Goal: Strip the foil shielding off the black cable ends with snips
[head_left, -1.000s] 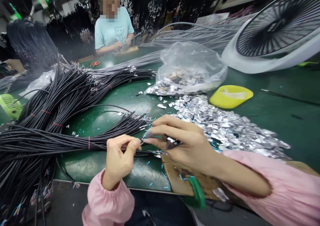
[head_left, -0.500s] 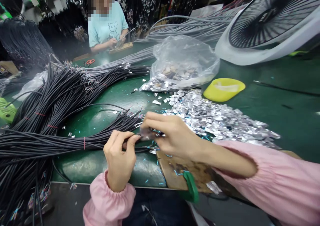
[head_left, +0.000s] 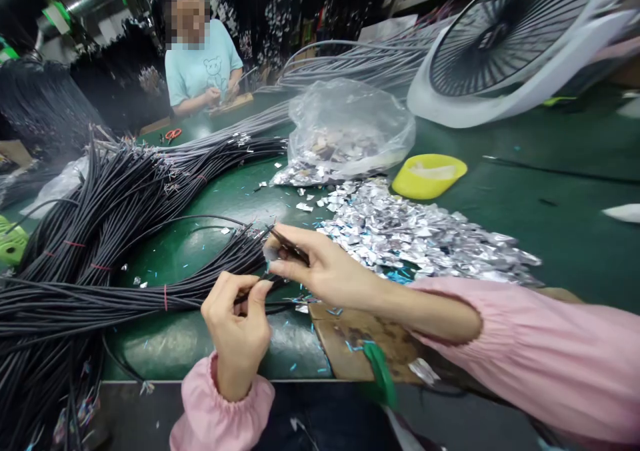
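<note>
My left hand [head_left: 239, 328] pinches the end of a thin black cable [head_left: 260, 280] pulled from the big bundle of black cables [head_left: 100, 238] on the green table [head_left: 210, 198]. Just to its right, my right hand [head_left: 320, 271] has its fingers closed on a small dark, slim thing with a bit of silver foil at the cable's tip; I cannot make out what it is. A heap of silver foil pieces [head_left: 415, 234] lies right behind the right hand. Both sleeves are pink.
A clear plastic bag [head_left: 345, 131] with foil scraps and a yellow dish [head_left: 427, 174] sit behind the heap. A white fan [head_left: 505, 44] lies at the back right. A brown board [head_left: 360, 341] with a green clip is at the table's near edge. Another person [head_left: 200, 64] works across the table.
Both hands have shifted a little left and away along the table. The right hand's fingers have drawn in closer over the cable tip. The view has swung slightly.
</note>
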`<state>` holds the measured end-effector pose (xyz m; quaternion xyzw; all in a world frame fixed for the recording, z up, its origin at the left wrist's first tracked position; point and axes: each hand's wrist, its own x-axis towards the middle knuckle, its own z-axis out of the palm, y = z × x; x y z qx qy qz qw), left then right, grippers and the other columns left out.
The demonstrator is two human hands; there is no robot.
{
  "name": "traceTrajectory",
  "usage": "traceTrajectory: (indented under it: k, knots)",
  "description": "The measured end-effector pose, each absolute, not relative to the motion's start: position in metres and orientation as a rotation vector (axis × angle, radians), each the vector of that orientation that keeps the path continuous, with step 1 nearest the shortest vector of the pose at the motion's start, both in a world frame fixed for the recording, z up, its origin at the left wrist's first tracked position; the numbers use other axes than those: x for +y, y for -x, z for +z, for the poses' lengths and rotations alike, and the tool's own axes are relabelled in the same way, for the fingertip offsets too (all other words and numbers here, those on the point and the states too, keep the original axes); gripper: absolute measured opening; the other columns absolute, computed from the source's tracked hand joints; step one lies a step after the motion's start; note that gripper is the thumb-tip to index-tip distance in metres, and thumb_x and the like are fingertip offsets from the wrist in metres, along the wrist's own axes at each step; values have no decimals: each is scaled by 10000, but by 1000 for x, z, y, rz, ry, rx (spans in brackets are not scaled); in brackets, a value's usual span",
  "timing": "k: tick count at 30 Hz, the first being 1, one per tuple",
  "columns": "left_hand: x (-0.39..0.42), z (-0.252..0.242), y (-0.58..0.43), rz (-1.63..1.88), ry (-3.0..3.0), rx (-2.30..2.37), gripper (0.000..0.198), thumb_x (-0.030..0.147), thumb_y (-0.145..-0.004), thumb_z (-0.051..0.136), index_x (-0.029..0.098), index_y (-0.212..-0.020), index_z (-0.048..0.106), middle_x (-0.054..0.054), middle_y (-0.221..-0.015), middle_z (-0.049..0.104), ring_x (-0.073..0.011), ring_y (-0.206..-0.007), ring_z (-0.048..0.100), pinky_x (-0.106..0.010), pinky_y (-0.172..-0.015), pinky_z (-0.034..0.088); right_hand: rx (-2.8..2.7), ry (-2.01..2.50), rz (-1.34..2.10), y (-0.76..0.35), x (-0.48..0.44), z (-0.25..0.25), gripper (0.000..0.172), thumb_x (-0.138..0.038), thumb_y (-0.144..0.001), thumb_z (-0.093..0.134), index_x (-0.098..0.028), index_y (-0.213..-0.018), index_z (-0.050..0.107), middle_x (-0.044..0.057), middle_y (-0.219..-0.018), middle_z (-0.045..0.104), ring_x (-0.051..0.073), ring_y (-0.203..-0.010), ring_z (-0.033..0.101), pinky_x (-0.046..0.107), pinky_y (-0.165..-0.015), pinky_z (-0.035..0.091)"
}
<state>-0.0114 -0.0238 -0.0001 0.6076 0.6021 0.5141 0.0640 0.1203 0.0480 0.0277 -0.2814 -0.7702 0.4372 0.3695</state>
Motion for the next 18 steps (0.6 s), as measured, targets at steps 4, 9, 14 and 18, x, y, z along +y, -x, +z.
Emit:
traceTrajectory:
  k: [4, 9, 14, 18]
  knots:
    - [-22, 0, 15, 1575, -1822, 1771, 217, 207, -839, 514, 163, -644, 596, 5, -600, 562, -102, -555, 507, -196, -511, 376, -2063, 589, 1106, -119, 47, 29, 94, -112, -762, 478, -174, -705, 436, -11, -668, 412, 115, -611, 384, 233, -552, 316]
    - [-22, -1, 19, 1539, -1818, 1707, 246, 190, -835, 499, 164, -605, 582, 18, -560, 534, -94, -523, 484, -196, -507, 359, -2016, 704, 605, -127, 56, 32, 124, -54, -760, 448, -169, -716, 461, 6, -701, 437, 121, -632, 399, 245, -564, 302]
    - [-25, -2, 19, 1593, -1780, 1703, 250, 191, -830, 500, 163, -592, 571, 23, -548, 518, -86, -509, 468, -189, -485, 337, -1937, 770, 747, -133, 55, 34, 157, -240, -858, 489, -171, -718, 506, -10, -646, 458, 114, -594, 414, 238, -545, 328]
    - [-25, -3, 17, 1572, -1767, 1726, 230, 226, -830, 510, 163, -629, 602, 11, -575, 544, -94, -528, 486, -193, -489, 346, -2054, 695, 890, -128, 48, 31, 147, -230, -833, 530, -164, -702, 528, -1, -670, 502, 110, -600, 443, 229, -537, 343]
